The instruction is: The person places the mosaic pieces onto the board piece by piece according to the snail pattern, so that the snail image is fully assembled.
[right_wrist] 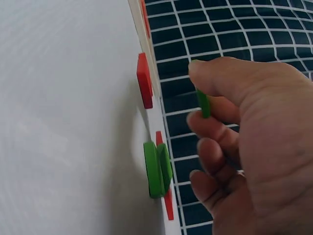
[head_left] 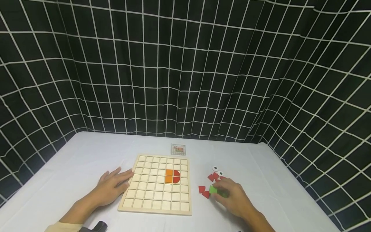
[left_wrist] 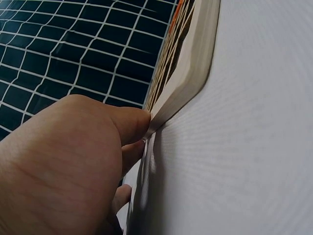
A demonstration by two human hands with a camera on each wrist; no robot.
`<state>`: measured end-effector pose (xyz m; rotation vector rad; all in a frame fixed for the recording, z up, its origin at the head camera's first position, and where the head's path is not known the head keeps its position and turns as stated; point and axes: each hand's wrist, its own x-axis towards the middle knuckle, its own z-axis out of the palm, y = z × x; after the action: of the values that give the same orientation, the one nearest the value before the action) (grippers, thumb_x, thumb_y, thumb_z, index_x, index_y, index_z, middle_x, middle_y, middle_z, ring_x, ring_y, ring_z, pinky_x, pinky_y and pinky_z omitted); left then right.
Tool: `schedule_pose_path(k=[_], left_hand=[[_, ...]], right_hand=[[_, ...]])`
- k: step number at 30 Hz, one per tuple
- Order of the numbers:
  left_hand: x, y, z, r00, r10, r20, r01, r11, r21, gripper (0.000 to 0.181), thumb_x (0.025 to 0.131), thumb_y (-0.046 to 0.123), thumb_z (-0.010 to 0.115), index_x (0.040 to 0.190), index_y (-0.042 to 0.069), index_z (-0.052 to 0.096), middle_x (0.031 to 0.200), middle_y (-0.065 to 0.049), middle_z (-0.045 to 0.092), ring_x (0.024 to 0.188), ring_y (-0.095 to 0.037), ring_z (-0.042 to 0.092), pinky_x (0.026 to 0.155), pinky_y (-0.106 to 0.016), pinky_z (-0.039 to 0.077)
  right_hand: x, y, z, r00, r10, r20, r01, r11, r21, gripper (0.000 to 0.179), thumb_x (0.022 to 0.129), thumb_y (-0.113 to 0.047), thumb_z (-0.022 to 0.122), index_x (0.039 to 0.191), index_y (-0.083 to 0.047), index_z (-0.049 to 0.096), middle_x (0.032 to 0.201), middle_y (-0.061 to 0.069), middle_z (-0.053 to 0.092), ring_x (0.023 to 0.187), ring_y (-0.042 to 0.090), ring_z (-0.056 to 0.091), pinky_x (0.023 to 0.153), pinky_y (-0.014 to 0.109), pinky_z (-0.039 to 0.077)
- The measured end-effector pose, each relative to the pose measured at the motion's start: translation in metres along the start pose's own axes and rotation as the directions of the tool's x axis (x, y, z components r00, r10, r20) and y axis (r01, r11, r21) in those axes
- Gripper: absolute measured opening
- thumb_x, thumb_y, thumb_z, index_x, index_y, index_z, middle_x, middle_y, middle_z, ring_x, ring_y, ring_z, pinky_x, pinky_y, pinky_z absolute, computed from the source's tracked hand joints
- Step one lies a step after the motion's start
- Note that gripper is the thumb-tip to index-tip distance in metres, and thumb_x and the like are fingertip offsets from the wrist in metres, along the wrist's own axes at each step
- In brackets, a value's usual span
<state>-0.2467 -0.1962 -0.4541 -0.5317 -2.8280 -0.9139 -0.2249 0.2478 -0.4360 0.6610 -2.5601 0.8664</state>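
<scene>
Board (head_left: 157,187) edge touches left hand (head_left: 111,187); right hand (head_left: 234,196), apart, pinches green piece (head_left: 213,189).

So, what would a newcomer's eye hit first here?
The orange pieces and red pieces side by side on the pale grid board, right of its middle. Next, the green piece pinched in the right hand, right of the board. Then two white, dark-centred discs just beyond that hand.

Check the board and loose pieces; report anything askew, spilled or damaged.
Nothing stands out. The orange squares sit neatly on the board; the loose red pieces lie at mixed angles, with no visible damage.
</scene>
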Motion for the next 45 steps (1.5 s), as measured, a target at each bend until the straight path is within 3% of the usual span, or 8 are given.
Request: schedule_pose_path(k=[3, 8, 17, 21, 26, 34, 39, 45], left_hand=[[-0.001, -0.001, 0.0, 1.0, 0.006, -0.002, -0.006, 1.0, 0.008, 0.038, 0.098, 0.025, 0.055, 0.133, 0.01, 0.06, 0.142, -0.009, 0.05, 0.137, -0.045, 0.024, 0.106, -0.067, 0.001], [-0.002, -0.001, 0.0, 1.0, 0.011, -0.011, -0.011, 1.0, 0.012, 0.038, 0.097, 0.025, 0.055, 0.132, 0.01, 0.06, 0.141, -0.009, 0.05, 0.137, -0.045, 0.025, 0.106, -0.067, 0.002], [0.002, -0.004, 0.002, 1.0, 0.008, 0.002, -0.008, 1.0, 0.002, 0.039, 0.098, 0.023, 0.055, 0.134, 0.01, 0.058, 0.142, -0.007, 0.049, 0.138, -0.044, 0.023, 0.107, -0.066, -0.001], [0.003, -0.004, 0.002, 1.0, 0.008, 0.005, -0.008, 1.0, 0.009, 0.039, 0.098, 0.025, 0.055, 0.134, 0.01, 0.058, 0.143, -0.007, 0.048, 0.138, -0.044, 0.023, 0.107, -0.065, -0.001], [0.003, -0.003, 0.001, 1.0, 0.013, 0.008, -0.013, 1.0, 0.009, 0.04, 0.098, 0.025, 0.054, 0.134, 0.009, 0.058, 0.142, -0.008, 0.049, 0.138, -0.045, 0.023, 0.107, -0.065, 0.0], [0.001, -0.003, 0.001, 1.0, 0.017, 0.001, -0.017, 1.0, 0.001, 0.039, 0.098, 0.024, 0.055, 0.133, 0.01, 0.059, 0.142, -0.007, 0.049, 0.137, -0.046, 0.024, 0.106, -0.066, 0.001], [0.001, 0.0, 0.0, 1.0, -0.002, 0.002, 0.002, 1.0, -0.02, 0.04, 0.097, 0.027, 0.054, 0.133, 0.01, 0.059, 0.143, -0.006, 0.048, 0.138, -0.045, 0.023, 0.106, -0.066, -0.001], [0.001, 0.0, 0.0, 1.0, 0.013, -0.005, -0.013, 1.0, -0.014, 0.039, 0.097, 0.025, 0.055, 0.133, 0.01, 0.059, 0.143, -0.007, 0.048, 0.137, -0.046, 0.024, 0.106, -0.066, 0.0]], right_hand=[[0.002, -0.003, 0.001, 0.997, -0.064, -0.039, 0.065, 0.998, 0.016, 0.03, 0.069, -0.004, 0.084, 0.094, -0.017, 0.074, 0.093, -0.018, 0.064, 0.086, 0.006, 0.058, 0.077, 0.029, 0.052], [0.01, -0.01, 0.002, 0.992, -0.107, -0.07, 0.112, 0.991, 0.068, 0.031, 0.07, -0.001, 0.083, 0.093, -0.019, 0.073, 0.095, -0.016, 0.064, 0.084, 0.007, 0.058, 0.073, 0.027, 0.052], [0.02, -0.02, 0.005, 0.989, -0.123, -0.086, 0.129, 0.989, 0.066, 0.032, 0.068, -0.001, 0.084, 0.094, -0.015, 0.073, 0.096, -0.014, 0.066, 0.092, 0.01, 0.06, 0.075, 0.026, 0.052], [0.018, -0.017, 0.004, 0.992, -0.101, -0.071, 0.105, 0.993, 0.052, 0.029, 0.07, -0.003, 0.084, 0.093, -0.016, 0.073, 0.095, -0.013, 0.066, 0.09, 0.012, 0.059, 0.074, 0.029, 0.052], [0.013, -0.007, 0.001, 1.0, -0.014, -0.027, 0.013, 1.0, -0.014, 0.025, 0.072, -0.008, 0.083, 0.091, -0.02, 0.073, 0.09, -0.018, 0.062, 0.084, 0.012, 0.055, 0.071, 0.031, 0.05], [0.008, 0.003, 0.002, 0.994, 0.092, 0.056, -0.091, 0.996, -0.021, 0.027, 0.074, -0.011, 0.083, 0.097, -0.022, 0.073, 0.097, -0.017, 0.061, 0.091, 0.008, 0.052, 0.077, 0.029, 0.05], [0.007, 0.002, 0.001, 0.986, 0.144, 0.089, -0.143, 0.99, -0.012, 0.027, 0.075, -0.013, 0.083, 0.098, -0.023, 0.073, 0.107, -0.009, 0.064, 0.101, 0.011, 0.053, 0.087, 0.039, 0.05], [0.006, 0.003, 0.002, 0.978, 0.173, 0.113, -0.172, 0.985, -0.02, 0.023, 0.076, -0.015, 0.082, 0.095, -0.025, 0.073, 0.114, 0.005, 0.065, 0.113, 0.026, 0.054, 0.095, 0.05, 0.045]])
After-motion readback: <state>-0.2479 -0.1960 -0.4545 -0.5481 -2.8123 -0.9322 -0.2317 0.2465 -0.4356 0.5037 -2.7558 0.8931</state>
